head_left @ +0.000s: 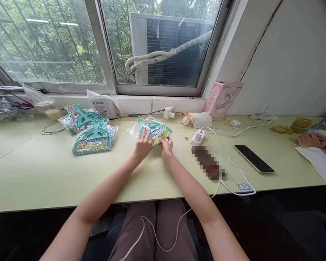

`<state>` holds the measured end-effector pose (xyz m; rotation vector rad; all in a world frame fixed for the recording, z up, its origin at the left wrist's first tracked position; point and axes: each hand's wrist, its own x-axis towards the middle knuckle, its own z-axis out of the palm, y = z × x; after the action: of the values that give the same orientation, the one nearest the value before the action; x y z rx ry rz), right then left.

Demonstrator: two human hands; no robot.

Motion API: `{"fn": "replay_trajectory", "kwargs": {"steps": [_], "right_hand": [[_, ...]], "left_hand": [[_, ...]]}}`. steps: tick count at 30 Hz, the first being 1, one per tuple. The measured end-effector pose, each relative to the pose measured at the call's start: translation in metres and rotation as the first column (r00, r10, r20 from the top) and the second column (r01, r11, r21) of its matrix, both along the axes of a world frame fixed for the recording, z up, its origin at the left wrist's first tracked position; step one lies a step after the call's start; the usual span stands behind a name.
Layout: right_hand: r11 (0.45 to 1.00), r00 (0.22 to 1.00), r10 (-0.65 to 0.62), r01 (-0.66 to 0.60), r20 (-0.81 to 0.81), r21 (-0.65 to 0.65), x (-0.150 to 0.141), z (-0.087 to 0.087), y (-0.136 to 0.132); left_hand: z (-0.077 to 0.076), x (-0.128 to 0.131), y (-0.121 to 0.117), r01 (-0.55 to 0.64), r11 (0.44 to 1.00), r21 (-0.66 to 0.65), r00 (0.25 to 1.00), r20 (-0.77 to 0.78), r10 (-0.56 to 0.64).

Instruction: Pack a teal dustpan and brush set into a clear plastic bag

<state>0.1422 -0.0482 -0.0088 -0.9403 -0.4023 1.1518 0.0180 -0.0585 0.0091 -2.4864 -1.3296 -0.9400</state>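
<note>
A small teal dustpan and brush set (153, 125) in a clear plastic bag lies tilted on the table in front of me, a yellow printed label across its lower part. My left hand (143, 145) rests on its left side, fingers stretched out over the bag; its thumb is hard to make out. At the lower right corner, by the label, my right hand (166, 145) pinches the set between thumb and fingers. To the left sits a pile of similar bagged dustpan sets (93, 136), mostly teal, with some pink at the back.
A phone (254, 158), white chargers (198, 137) with cables and a pixelated object (209, 163) lie on the right. Along the window wall stand a pink box (224, 99) and a white plastic package (102, 105). Another person's hands (312, 140) rest at the far right.
</note>
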Motion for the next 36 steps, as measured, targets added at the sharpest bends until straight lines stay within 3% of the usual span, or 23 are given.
{"fn": "replay_trajectory", "kwargs": {"steps": [4,9,19,25,29,33,36], "right_hand": [[0.998,0.997,-0.055,0.053,-0.055,-0.034,0.010,0.001,0.005],[0.998,0.996,-0.063,0.061,-0.068,-0.018,0.020,-0.001,0.010],[0.999,0.999,-0.033,0.035,-0.033,0.037,0.022,-0.001,0.010],[1.000,0.989,-0.001,-0.003,0.147,0.023,0.013,-0.005,0.006],[0.994,0.927,0.065,-0.092,0.368,0.057,0.002,-0.008,0.002],[0.986,0.831,0.052,-0.132,0.554,0.106,-0.008,-0.009,-0.002],[0.987,0.834,0.053,-0.127,0.549,0.099,-0.012,-0.009,-0.003]], "left_hand": [[-0.002,-0.001,0.004,-0.075,0.996,0.057,0.972,-0.219,0.086],[-0.007,0.000,0.007,-0.040,0.998,0.045,0.966,-0.255,0.051],[-0.004,-0.003,0.000,0.149,0.975,0.164,0.989,-0.012,-0.149],[0.003,0.003,-0.009,0.305,0.946,0.106,0.952,-0.070,-0.299],[0.005,0.006,-0.008,0.333,0.943,0.025,0.942,-0.044,-0.332],[0.003,0.002,-0.002,0.246,0.969,-0.016,0.969,-0.017,-0.246],[0.000,-0.002,0.003,0.131,0.991,0.038,0.991,-0.028,-0.130]]}}
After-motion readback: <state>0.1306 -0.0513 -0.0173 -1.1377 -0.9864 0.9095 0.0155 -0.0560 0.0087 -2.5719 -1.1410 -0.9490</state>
